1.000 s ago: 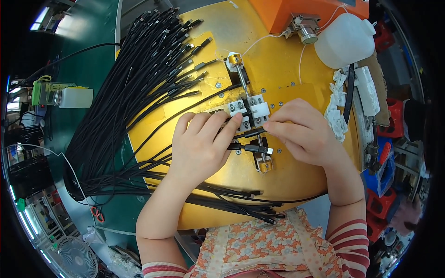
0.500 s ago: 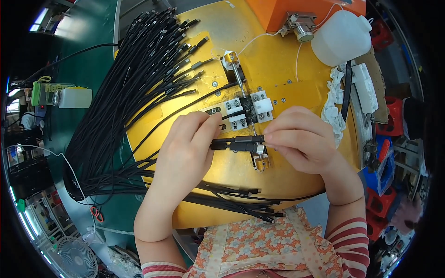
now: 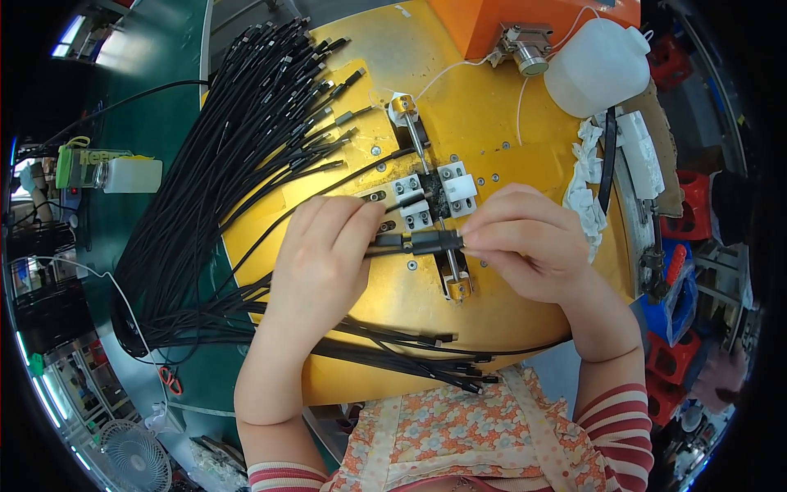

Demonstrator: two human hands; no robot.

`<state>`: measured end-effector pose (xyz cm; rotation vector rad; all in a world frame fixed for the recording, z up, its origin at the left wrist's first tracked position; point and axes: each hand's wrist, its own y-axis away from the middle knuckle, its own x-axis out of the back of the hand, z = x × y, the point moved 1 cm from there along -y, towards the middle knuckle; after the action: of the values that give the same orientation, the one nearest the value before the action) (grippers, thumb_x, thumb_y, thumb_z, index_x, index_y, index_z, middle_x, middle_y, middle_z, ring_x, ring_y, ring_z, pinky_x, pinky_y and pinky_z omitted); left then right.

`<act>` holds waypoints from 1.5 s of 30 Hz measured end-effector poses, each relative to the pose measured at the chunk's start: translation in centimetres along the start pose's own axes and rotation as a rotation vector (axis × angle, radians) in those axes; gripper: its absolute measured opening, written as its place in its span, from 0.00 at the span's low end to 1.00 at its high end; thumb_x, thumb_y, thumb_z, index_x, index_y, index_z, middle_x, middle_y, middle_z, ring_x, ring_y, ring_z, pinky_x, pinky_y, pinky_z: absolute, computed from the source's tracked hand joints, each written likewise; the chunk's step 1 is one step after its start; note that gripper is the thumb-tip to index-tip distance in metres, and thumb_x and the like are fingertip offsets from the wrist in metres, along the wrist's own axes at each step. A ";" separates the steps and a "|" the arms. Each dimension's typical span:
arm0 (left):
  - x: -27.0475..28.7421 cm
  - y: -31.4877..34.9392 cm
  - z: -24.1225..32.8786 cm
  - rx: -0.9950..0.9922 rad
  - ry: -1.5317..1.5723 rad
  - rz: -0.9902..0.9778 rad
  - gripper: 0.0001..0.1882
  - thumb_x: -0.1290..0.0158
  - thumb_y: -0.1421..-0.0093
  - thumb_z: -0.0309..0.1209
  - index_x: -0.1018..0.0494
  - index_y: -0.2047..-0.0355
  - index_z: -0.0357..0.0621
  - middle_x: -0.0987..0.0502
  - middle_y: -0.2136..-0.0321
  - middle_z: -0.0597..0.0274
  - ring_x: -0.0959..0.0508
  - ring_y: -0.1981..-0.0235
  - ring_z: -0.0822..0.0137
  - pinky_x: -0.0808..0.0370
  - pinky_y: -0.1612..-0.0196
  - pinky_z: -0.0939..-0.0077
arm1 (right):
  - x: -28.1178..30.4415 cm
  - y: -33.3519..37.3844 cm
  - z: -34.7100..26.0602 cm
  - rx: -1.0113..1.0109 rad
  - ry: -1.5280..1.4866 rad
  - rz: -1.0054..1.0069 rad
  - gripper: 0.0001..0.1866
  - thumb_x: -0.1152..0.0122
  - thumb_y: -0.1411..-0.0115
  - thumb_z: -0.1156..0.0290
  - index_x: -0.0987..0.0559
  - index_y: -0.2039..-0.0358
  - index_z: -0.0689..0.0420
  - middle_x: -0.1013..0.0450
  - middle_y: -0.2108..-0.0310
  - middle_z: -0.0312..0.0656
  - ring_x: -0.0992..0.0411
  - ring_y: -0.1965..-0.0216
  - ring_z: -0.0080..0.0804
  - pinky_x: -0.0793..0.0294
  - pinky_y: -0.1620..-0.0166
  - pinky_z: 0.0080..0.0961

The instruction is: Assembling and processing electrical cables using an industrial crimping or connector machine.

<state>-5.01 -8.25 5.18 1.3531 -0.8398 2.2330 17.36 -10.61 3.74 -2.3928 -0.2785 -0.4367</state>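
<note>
Yellow round work plate (image 3: 492, 123) fills the centre of the head view, with an orange machine housing (image 3: 525, 20) at 12 o'clock and a white plastic jug (image 3: 594, 66) at 1 o'clock.

Large fan of black cables (image 3: 221, 189) lies over the plate's 9 to 11 o'clock sector, the plug ends pointing toward 1 o'clock. A smaller sheaf of black leads (image 3: 410, 357) lies along the plate's 6 o'clock edge, ends pointing toward 3 o'clock.

Small metal fixture (image 3: 434, 197) with white blocks sits at plate centre; its rail runs roughly 11 to 5 o'clock, brass ends at both.

Left hand (image 3: 324, 262): closed, fingertips pinching a thin black cable just short of its connector. Right hand (image 3: 525, 246): closed, thumb and forefinger pinching the far end of the black connector (image 3: 430, 242).

Connector position: held between the two hands, just above the plate, crossing the fixture rail slightly below the white blocks. Whether it touches the rail cannot be told.

Key relation: connector long axis runs 9 to 3 o'clock, almost level, roughly square to the rail. It lies at 3 o'clock from the left fingertips and 9 o'clock from the right fingertips. Cable tail leaves toward 9 o'clock under the left hand, so the plug end points to 3 o'clock. Both hands equally near; each grips one end.
</note>
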 end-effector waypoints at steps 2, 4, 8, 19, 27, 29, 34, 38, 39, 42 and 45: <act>2.2 0.5 1.2 0.034 0.136 -0.200 0.15 0.44 0.56 0.20 0.25 0.65 0.38 0.26 0.72 0.57 0.25 0.70 0.56 0.27 0.65 0.66 | 0.6 -0.2 -0.4 -0.022 -0.099 -0.024 0.07 0.34 0.52 0.81 0.21 0.70 0.61 0.25 0.70 0.42 0.27 0.71 0.35 0.29 0.70 0.26; 3.8 1.2 2.5 0.078 0.262 -0.398 0.16 0.43 0.59 0.20 0.25 0.66 0.39 0.25 0.73 0.56 0.25 0.72 0.55 0.27 0.67 0.65 | 0.7 -0.3 -0.4 -0.036 -0.210 -0.052 0.07 0.34 0.52 0.81 0.21 0.71 0.61 0.25 0.70 0.42 0.26 0.72 0.34 0.29 0.70 0.26; 3.7 1.3 4.4 0.122 0.225 -0.518 0.14 0.40 0.54 0.25 0.26 0.64 0.40 0.26 0.77 0.55 0.25 0.76 0.54 0.27 0.72 0.65 | 0.8 -0.2 -0.3 -0.135 -0.346 -0.160 0.06 0.35 0.51 0.82 0.21 0.71 0.60 0.25 0.71 0.41 0.26 0.71 0.34 0.28 0.69 0.25; -1.1 0.7 1.5 -0.046 -0.186 -0.096 0.24 0.47 0.50 0.25 0.27 0.50 0.46 0.30 0.67 0.64 0.29 0.74 0.68 0.31 0.70 0.74 | -1.3 0.4 2.4 -0.491 -0.082 0.046 0.03 0.39 0.47 0.81 0.23 0.71 0.63 0.30 0.70 0.41 0.29 0.70 0.31 0.30 0.68 0.24; -2.2 0.4 0.4 -0.071 -0.248 -0.051 0.22 0.47 0.51 0.26 0.25 0.53 0.50 0.32 0.73 0.67 0.30 0.74 0.70 0.32 0.71 0.77 | -1.6 0.5 3.0 -0.302 0.240 0.007 0.06 0.36 0.51 0.78 0.22 0.71 0.61 0.35 0.71 0.40 0.34 0.67 0.37 0.33 0.63 0.29; -2.6 0.5 0.1 -0.083 -0.244 -0.031 0.21 0.47 0.50 0.26 0.25 0.53 0.50 0.32 0.73 0.67 0.30 0.74 0.70 0.32 0.71 0.77 | -1.6 0.4 2.7 -0.242 0.328 -0.017 0.07 0.36 0.52 0.78 0.22 0.71 0.61 0.35 0.71 0.40 0.33 0.67 0.36 0.33 0.63 0.30; -2.5 0.5 0.1 -0.080 -0.255 -0.011 0.21 0.47 0.51 0.26 0.25 0.53 0.50 0.31 0.73 0.68 0.30 0.73 0.70 0.32 0.70 0.77 | -1.0 -0.1 0.8 0.003 0.732 -0.227 0.10 0.38 0.55 0.77 0.23 0.69 0.60 0.34 0.71 0.39 0.33 0.68 0.36 0.32 0.63 0.30; -2.5 0.5 0.3 -0.073 -0.247 -0.020 0.21 0.48 0.50 0.26 0.24 0.53 0.50 0.32 0.73 0.67 0.30 0.73 0.69 0.33 0.70 0.77 | -0.8 0.2 0.5 -0.059 0.645 -0.269 0.14 0.37 0.57 0.80 0.22 0.66 0.60 0.31 0.67 0.42 0.31 0.65 0.38 0.30 0.62 0.34; -2.4 0.4 0.3 -0.064 -0.244 -0.028 0.21 0.48 0.50 0.26 0.24 0.53 0.50 0.32 0.73 0.67 0.30 0.73 0.69 0.33 0.70 0.77 | -0.7 0.3 0.6 -0.081 0.524 -0.253 0.13 0.37 0.57 0.80 0.23 0.67 0.60 0.30 0.66 0.42 0.30 0.65 0.38 0.30 0.61 0.34; -2.5 0.3 0.3 -0.070 -0.218 -0.037 0.21 0.49 0.50 0.26 0.24 0.53 0.50 0.32 0.73 0.67 0.30 0.72 0.69 0.33 0.69 0.76 | -1.3 0.3 -0.1 -0.006 0.319 -0.213 0.11 0.40 0.56 0.75 0.24 0.68 0.59 0.32 0.71 0.40 0.31 0.68 0.35 0.31 0.64 0.30; -2.5 0.5 0.3 -0.059 -0.216 -0.035 0.21 0.49 0.50 0.26 0.24 0.54 0.49 0.32 0.72 0.67 0.30 0.72 0.68 0.32 0.69 0.76 | -1.4 0.9 -0.1 0.159 0.280 -0.250 0.12 0.39 0.57 0.77 0.23 0.69 0.59 0.30 0.70 0.40 0.29 0.69 0.36 0.29 0.66 0.29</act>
<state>-3.96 -8.85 2.93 1.5888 -0.9388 2.0446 16.32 -11.45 2.75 -2.1178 -0.4681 -0.8240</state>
